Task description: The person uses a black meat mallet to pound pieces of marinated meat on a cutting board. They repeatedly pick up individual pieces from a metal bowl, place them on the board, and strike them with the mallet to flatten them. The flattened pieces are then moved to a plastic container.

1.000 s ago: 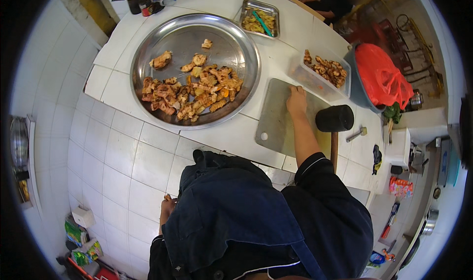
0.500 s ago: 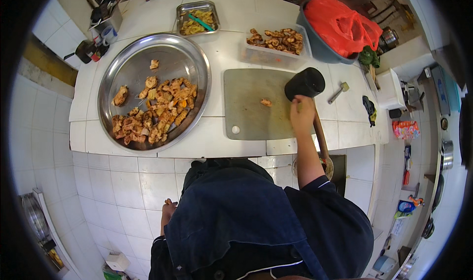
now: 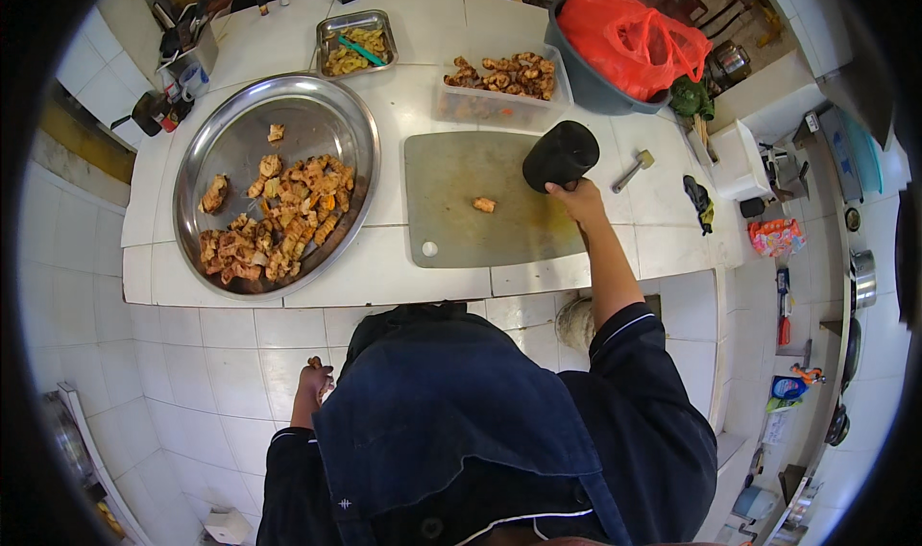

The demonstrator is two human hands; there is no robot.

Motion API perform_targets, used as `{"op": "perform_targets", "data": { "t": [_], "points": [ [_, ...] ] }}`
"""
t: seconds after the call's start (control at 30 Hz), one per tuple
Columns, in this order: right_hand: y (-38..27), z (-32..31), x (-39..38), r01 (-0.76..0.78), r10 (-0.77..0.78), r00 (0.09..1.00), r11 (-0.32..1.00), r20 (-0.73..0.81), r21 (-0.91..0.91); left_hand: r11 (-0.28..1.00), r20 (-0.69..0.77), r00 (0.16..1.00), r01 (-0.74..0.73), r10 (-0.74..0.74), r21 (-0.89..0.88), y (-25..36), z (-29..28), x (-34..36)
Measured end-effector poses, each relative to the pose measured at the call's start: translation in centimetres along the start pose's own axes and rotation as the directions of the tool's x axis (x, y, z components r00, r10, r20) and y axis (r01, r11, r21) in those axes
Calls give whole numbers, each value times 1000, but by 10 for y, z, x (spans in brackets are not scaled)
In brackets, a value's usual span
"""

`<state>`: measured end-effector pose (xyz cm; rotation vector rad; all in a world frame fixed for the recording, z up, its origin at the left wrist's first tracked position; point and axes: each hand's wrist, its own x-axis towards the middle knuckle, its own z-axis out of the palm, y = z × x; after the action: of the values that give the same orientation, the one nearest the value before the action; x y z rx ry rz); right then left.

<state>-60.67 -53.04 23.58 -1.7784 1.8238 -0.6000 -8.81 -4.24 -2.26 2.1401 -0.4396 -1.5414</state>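
At the cutting board's right edge, my right hand is closed around a mallet close to its big black head. Its wooden handle is hidden behind my arm. One small piece of knobbly root lies on the grey-green cutting board, left of the mallet. My left hand hangs low beside the apron, away from the counter. Its fingers are closed, with something small and brown at their top that I cannot make out. A large round steel tray on the left holds a heap of broken root pieces.
Behind the board stands a clear plastic box of whole roots. A small steel tray of yellowish slices sits farther left. A grey tub with a red plastic bag stands back right; a small metal-headed hammer lies nearer.
The view has shifted, so the counter sits slightly farther left. My right hand has turned around the mallet, whose wooden handle showed before and is now hidden. My left hand stays low.
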Motion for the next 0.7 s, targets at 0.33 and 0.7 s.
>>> {"op": "perform_targets", "data": {
  "t": [0.33, 0.7],
  "points": [
    [-147, -59, -84, 134, -145, 989, 944, 14, 303, 964, -66, 967, 238, -247, -121, 8, 6, -75],
    [-105, 38, -88, 135, -75, 949, 974, 307, -179, 999, -7, 1000, 20, -20, -36, -47, 6, -29]
  ]
}}
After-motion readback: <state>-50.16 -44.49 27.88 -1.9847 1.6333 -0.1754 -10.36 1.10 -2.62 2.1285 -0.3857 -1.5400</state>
